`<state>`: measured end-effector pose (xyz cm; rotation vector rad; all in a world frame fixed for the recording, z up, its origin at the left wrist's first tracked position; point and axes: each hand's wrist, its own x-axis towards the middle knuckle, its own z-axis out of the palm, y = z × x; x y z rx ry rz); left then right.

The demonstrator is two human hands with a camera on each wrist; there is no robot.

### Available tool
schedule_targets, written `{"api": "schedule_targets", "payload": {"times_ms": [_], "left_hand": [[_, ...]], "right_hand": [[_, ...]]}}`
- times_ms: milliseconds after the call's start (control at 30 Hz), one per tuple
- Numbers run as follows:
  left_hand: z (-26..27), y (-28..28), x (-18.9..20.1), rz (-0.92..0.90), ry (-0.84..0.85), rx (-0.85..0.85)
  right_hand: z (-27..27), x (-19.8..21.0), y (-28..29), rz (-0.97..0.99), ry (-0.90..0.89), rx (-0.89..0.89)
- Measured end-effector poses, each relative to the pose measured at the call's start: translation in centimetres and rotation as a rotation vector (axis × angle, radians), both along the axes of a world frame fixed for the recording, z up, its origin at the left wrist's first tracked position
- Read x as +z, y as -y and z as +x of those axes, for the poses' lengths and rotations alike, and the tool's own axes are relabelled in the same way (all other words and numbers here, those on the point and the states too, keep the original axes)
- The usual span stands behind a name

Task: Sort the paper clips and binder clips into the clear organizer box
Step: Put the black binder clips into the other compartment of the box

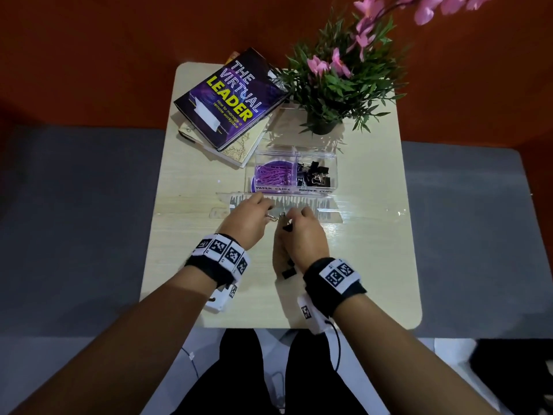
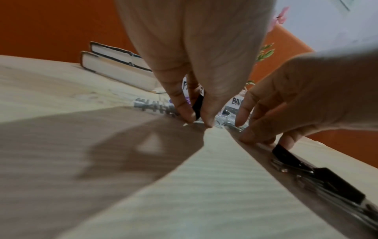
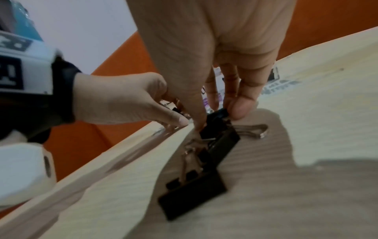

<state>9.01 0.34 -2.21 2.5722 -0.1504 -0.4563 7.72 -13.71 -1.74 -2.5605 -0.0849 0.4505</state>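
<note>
The clear organizer box (image 1: 335,172) stands mid-table, with purple paper clips (image 1: 273,175) in its left compartment and black binder clips (image 1: 314,173) in its right. Its clear lid (image 1: 327,209) lies flat in front of it. My left hand (image 1: 269,211) (image 2: 199,122) is just before the lid and pinches a black binder clip (image 2: 197,106). Beside it, my right hand (image 1: 291,222) (image 3: 216,119) pinches another black binder clip (image 3: 218,115) low over the table. Loose binder clips (image 1: 288,273) (image 3: 192,192) lie under my right wrist.
Two stacked books (image 1: 227,100) lie at the table's far left and a potted plant (image 1: 326,94) with pink flowers stands at the far right. The small wooden table (image 1: 374,265) ends close behind my wrists, and a red wall stands behind it.
</note>
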Motion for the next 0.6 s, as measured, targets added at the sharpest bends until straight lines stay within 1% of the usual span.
{"api": "schedule_targets", "payload": {"times_ms": [100, 167, 233, 300, 333, 367, 400, 433, 467, 533, 567, 600], "left_hand": [[-0.2, -0.4, 0.2, -0.072, 0.000, 0.119], [-0.7, -0.9, 0.1, -0.135, -0.006, 0.205], [-1.8, -1.3, 0.1, -0.225, -0.042, 0.287], [-3.2, -1.1, 0.3, -0.378, -0.118, 0.356], [-3.9, -0.7, 0.3, -0.424, -0.153, 0.352], [-4.7, -0.2, 0.4, -0.433, -0.183, 0.319], [-5.5, 0.4, 0.6, -0.412, -0.205, 0.262], [-6.2, 1.1, 0.8, -0.369, -0.212, 0.183], [-6.9, 1.7, 0.8, -0.303, -0.199, 0.083], [-8.2, 2.6, 0.3, -0.141, -0.150, -0.125], [-8.7, 2.9, -0.1, -0.066, -0.132, -0.197], [-9.1, 3.1, -0.5, -0.008, -0.117, -0.234]], "right_hand": [[1.0, 0.0, 0.5, 0.120, -0.056, -0.062], [1.7, 0.1, 1.9, 0.287, -0.174, -0.172], [2.1, 0.4, 3.7, 0.551, -0.325, -0.341], [2.0, 1.1, 5.3, 0.864, -0.448, -0.516], [1.8, 1.2, 6.0, 0.985, -0.494, -0.578], [1.7, 1.1, 6.6, 1.052, -0.527, -0.610], [1.6, 1.0, 7.0, 1.062, -0.545, -0.607], [1.4, 0.7, 7.2, 1.020, -0.540, -0.561], [1.2, 0.6, 7.1, 0.939, -0.509, -0.462], [0.8, 0.4, 6.7, 0.696, -0.402, -0.168], [0.7, 0.4, 6.4, 0.566, -0.346, -0.013], [0.6, 0.4, 5.9, 0.444, -0.291, 0.129]]}}
